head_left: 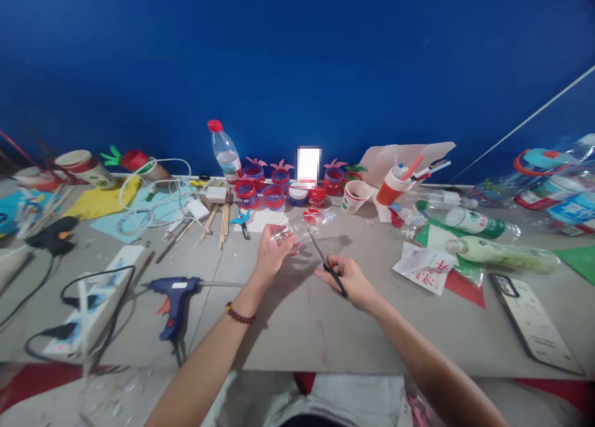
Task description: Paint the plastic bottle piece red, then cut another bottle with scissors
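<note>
Your left hand (272,248) curls around a clear bottle (302,225) lying on its side just above the table (288,328), fingers closed on its near end. Your right hand (351,281) is closed on the scissors (325,259), whose blades angle up toward the bottle's middle; whether the blades are parted is too small to tell.

The tip sits close to your left fingers. Thin, round plastic gives little bite, so if the point skids instead of piercing, it can slide along the wall into that hand. Squeeze too hard and the bottle may buckle, throwing the cut off line or pinching the blades.

The glue gun (174,294) lies near your left forearm with its nozzle toward the bottle and its cord trailing to a power strip (93,309). It may be hot, so a sweep of the arm could touch it or snag the cord. A phone (530,321) lies well to your right, away from the cutting.
</note>
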Demonstrator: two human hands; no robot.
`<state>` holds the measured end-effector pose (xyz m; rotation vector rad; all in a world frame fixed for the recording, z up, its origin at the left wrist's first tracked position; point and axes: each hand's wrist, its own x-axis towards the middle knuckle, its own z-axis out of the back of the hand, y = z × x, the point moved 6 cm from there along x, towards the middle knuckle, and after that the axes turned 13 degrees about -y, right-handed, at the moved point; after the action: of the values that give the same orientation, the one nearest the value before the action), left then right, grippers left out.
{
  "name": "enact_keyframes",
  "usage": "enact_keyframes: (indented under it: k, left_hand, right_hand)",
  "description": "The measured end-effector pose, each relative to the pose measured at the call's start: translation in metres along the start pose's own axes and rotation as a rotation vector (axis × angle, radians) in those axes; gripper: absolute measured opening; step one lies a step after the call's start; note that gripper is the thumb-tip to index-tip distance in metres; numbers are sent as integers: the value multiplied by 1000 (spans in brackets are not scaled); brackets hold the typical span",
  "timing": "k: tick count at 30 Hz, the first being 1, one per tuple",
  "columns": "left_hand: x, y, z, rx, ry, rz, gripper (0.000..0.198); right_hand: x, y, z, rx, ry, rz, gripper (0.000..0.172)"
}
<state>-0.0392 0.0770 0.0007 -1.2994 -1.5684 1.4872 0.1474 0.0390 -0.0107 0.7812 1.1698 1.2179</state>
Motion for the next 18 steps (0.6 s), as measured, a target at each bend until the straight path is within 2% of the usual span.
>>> enact_keyframes:
  k: [4, 7, 11, 13, 16, 18]
  left_hand:
    - [1, 4, -1, -6, 27, 23, 61]
    - [10, 9, 6, 38, 60, 5, 56]
    - [23, 3, 18, 302, 106, -131, 51]
    - [22, -11, 22, 423, 97, -306, 47]
    - [9, -32, 17, 716, 69, -699, 52]
    - [-2, -38, 11, 927, 34, -937, 60]
  right_hand:
    - [1, 1, 1, 1, 20, 14, 55]
    - [5, -5, 3, 6, 15, 18, 54]
    - [9, -11, 4, -4, 5, 1, 55]
    - [9, -11, 3, -21, 0, -9, 56]
    - [7, -6, 3, -54, -4, -18, 56]
    - [5, -3, 2, -68, 1, -27, 56]
